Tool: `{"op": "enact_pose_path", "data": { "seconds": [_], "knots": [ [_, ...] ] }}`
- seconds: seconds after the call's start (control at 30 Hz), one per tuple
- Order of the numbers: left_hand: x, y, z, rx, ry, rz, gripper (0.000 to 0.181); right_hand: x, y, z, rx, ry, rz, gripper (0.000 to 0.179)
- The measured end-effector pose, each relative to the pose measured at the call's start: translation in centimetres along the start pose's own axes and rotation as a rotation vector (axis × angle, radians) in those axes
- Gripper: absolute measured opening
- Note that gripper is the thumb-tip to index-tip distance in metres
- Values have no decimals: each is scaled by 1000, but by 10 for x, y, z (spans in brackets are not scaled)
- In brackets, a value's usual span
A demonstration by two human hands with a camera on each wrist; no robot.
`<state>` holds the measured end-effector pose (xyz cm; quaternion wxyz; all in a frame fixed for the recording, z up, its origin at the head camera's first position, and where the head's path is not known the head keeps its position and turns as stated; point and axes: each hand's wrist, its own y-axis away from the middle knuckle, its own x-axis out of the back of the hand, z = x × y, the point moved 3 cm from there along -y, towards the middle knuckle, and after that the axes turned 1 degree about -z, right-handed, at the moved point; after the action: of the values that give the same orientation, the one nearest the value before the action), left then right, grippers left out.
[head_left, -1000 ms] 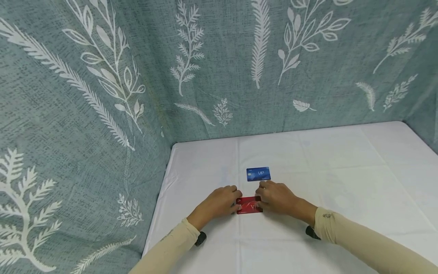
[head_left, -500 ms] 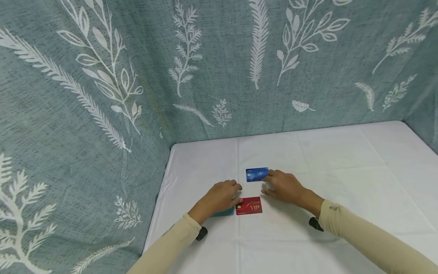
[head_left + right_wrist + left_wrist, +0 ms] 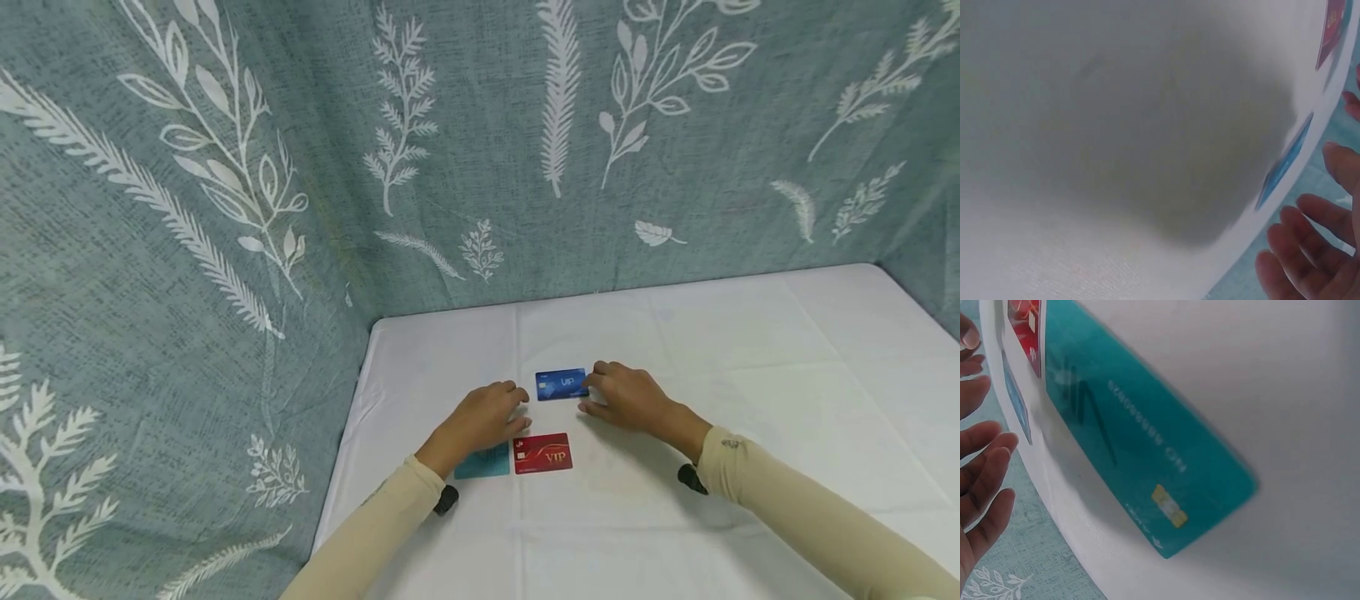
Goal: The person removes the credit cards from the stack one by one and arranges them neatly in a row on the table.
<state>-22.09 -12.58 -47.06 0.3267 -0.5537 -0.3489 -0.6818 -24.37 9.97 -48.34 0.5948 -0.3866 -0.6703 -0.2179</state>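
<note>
A blue VIP card [image 3: 561,384] lies flat on the white table, with a red VIP card [image 3: 543,453] nearer me. Left of the red one lies a teal card [image 3: 482,463], partly hidden under my left hand and wrist in the head view but largely seen in the left wrist view. My left hand [image 3: 483,415] hovers above the teal and red cards, fingers loosely bent and holding nothing. Beside the blue card's right end is my right hand [image 3: 630,398], its fingers relaxed and spread. Its fingertips overlap the card's edge in the head view; whether they touch, I cannot tell.
The table [image 3: 735,400] has a white cover with fold lines. A green-grey curtain [image 3: 480,150] with white leaf prints hangs behind it and along the left side. A dark wrist camera [image 3: 446,500] sits under each forearm.
Both hands have left the red card, which stays on the table. My right hand has moved up and right to the blue card; my left hand has lifted forward, uncovering the teal card.
</note>
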Motion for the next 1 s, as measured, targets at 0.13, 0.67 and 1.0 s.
{"op": "enact_pose_path", "data": {
  "seconds": [0.13, 0.67, 1.0],
  "knots": [
    [0, -5, -3, -5, -4, 25, 39, 0, -3, 3, -16, -8, -6, 40],
    [-2, -22, -5, 26, 10, 26, 39, -1, -14, 11, -14, -13, -48, 48],
    [1, -31, -3, 36, -18, 27, 40, -4, -20, 15, -30, 9, -80, 52]
  ]
}}
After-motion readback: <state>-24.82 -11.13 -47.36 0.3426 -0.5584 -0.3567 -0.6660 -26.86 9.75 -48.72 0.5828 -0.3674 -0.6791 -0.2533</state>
